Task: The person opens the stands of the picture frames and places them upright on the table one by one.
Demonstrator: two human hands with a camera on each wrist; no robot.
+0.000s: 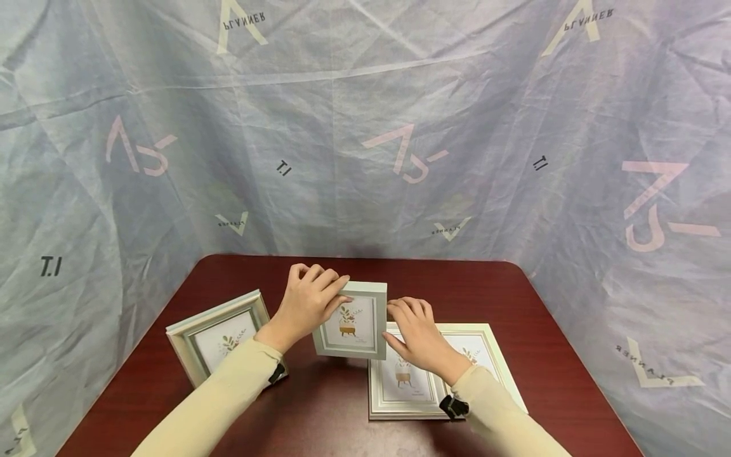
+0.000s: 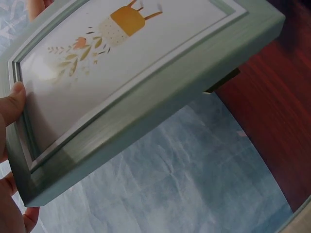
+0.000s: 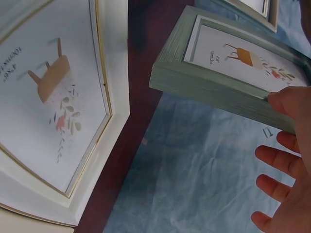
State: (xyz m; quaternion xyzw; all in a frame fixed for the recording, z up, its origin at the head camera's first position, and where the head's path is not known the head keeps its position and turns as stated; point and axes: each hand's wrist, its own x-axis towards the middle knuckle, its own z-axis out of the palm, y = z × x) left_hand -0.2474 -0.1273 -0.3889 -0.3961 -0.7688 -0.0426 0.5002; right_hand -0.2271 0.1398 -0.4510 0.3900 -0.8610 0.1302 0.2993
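Observation:
A pale green picture frame, with a plant-pot print inside, is held upright between the two hands, at the middle of the table in the head view. My left hand grips its top left corner, thumb on the front. In the left wrist view, part of a dark stand sticks out behind the frame. My right hand pinches the right edge; in the right wrist view the thumb lies on the front and the other fingers stay off it. The frame's back is hidden.
A silvery picture frame stands tilted at the left, partly behind the left arm. On the right, a white double picture frame is partly covered by the right forearm. The dark red table meets a printed grey cloth behind.

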